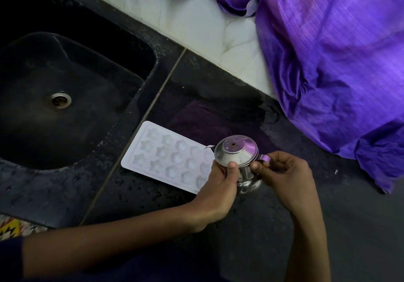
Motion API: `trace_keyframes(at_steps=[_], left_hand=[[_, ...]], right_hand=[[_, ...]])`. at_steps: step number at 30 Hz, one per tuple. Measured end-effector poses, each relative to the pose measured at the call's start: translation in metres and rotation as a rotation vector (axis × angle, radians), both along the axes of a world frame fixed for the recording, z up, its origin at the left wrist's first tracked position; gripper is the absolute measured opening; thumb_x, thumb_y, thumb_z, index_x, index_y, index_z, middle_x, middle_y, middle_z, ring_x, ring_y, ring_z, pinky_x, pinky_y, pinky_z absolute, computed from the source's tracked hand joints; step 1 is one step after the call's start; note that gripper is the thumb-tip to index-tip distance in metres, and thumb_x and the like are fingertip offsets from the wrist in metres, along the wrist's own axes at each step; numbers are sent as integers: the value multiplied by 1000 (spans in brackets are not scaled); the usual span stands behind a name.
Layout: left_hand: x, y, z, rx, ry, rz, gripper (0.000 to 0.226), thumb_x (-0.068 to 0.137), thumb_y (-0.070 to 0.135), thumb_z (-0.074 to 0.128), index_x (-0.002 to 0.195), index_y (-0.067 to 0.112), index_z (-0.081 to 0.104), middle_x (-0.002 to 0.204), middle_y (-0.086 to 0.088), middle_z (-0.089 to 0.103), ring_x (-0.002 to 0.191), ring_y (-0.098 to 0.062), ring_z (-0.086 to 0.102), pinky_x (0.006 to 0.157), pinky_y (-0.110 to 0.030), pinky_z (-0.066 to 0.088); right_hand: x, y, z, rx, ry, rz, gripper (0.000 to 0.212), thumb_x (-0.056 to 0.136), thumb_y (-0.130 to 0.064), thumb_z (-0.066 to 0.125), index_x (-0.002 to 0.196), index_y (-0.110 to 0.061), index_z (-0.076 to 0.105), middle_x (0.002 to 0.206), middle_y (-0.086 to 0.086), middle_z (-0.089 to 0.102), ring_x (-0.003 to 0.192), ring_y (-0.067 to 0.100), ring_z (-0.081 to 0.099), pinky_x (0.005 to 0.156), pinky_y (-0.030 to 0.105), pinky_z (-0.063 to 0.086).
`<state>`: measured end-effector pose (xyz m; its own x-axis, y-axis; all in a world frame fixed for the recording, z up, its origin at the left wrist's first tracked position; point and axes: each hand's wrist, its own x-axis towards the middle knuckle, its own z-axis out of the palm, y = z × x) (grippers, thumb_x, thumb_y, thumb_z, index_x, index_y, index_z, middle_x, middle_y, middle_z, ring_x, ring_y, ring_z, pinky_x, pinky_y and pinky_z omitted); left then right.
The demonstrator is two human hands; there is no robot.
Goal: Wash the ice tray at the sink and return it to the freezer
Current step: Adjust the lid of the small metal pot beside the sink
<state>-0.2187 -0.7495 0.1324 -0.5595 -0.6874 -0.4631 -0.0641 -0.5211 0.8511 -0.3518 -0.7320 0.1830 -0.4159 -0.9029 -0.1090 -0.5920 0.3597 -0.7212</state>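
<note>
A white ice tray (pixel 166 155) with star and round moulds lies flat on the black counter (pixel 218 111), just right of the sink (pixel 65 85). Over its right end I hold a small lidded steel jug (pixel 237 157) with a thin spout pointing left. My left hand (pixel 218 185) wraps around the jug's body, thumb on its front. My right hand (pixel 282 176) pinches the jug's handle on the right side. The tray's right edge is hidden behind the jug and my left hand.
The black sink has a steel drain (pixel 61 100) and a wet basin. A large purple cloth (pixel 328 52) is heaped over the counter's back right. White tiled wall (pixel 207 19) runs behind. Water drops speckle the counter near the sink's rim.
</note>
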Motion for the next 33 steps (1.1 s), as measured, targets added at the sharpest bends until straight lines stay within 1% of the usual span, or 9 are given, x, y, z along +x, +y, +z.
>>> trace_keyframes(at_steps=[8,11,13,16,20,22,26,30,33], left_hand=[[1,-1,5,-19,0,9,49,100,45,17,146,31,13,144,14,31,113,2,28,93,-18,22],[1,0,4,-51,8,26,48,100,44,18,145,29,15,130,18,31,112,5,26,92,-16,22],[1,1,2,-77,10,33,46,100,44,19,144,29,16,124,22,28,111,7,26,84,-6,24],[-1,4,-1,-110,14,49,45,99,45,21,142,31,18,126,25,28,112,9,28,71,0,27],[-2,7,-6,-180,11,96,46,98,47,26,141,32,20,134,21,33,112,9,35,81,-4,25],[-3,11,-8,-211,7,123,48,97,49,27,141,32,20,140,18,34,111,9,38,88,-10,30],[-5,19,-11,-174,2,128,63,85,62,23,141,34,19,145,15,34,127,-2,39,106,-28,34],[-2,24,-10,-105,22,111,54,96,52,23,145,33,11,146,19,29,124,5,32,100,-18,26],[-1,25,-9,-58,-3,85,55,98,50,22,147,29,8,149,14,27,128,1,30,99,-17,23]], right_hand=[[2,0,4,-1,-4,6,13,73,-17,77,68,-15,65,62,-9,70,51,-6,59,51,7,44],[1,0,5,-1,-23,-6,10,74,-16,76,70,-14,66,65,-9,71,56,-2,64,54,9,48],[1,1,5,-6,-44,-12,9,75,-14,75,71,-15,66,65,-9,71,57,0,65,55,11,50],[1,4,3,-19,-76,-23,11,76,-13,75,70,-16,66,66,-5,72,59,4,66,62,20,54],[1,8,1,-45,-143,-33,11,73,-12,75,69,-14,65,64,-2,71,61,6,65,63,24,54],[2,9,2,-47,-162,-21,10,73,-10,74,69,-13,65,64,-2,71,61,6,64,61,22,54],[3,10,3,-19,-124,22,10,75,-8,73,71,-13,66,66,-5,71,60,3,64,59,19,53],[5,11,3,11,-59,53,8,73,-11,75,73,-15,68,68,-9,72,60,-1,64,58,14,52],[6,11,3,28,-28,72,6,74,-10,74,74,-13,68,67,-12,71,60,-3,64,55,8,48]])
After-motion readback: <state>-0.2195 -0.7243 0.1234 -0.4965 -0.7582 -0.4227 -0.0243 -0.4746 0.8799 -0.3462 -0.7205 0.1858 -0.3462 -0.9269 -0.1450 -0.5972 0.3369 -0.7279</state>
